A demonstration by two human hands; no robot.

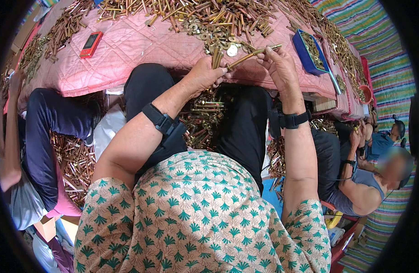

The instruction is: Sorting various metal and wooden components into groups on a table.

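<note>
A long brass-coloured bolt (248,58) slants up to the right between my two hands, over the near edge of the pink quilted cover. The fingers of my right hand (282,66) pinch its upper part. My left hand (205,75) is closed round several more bolts (216,58) that stick up from its fingers, and its thumb lies at the long bolt's lower end. Just beyond the hands, flat round washers (214,40) lie in a loose heap, a pale disc (232,50) among them. Behind them spreads a large pile of brass-coloured bolts and tubes (209,13).
A blue tray (308,61) of small metal parts stands right of my right hand. A red phone (91,44) lies left on the pink cover (127,54). Many bolts (202,116) lie below, between my knees. A co-worker (359,182) sits at right; another person's arm (10,136) shows at left.
</note>
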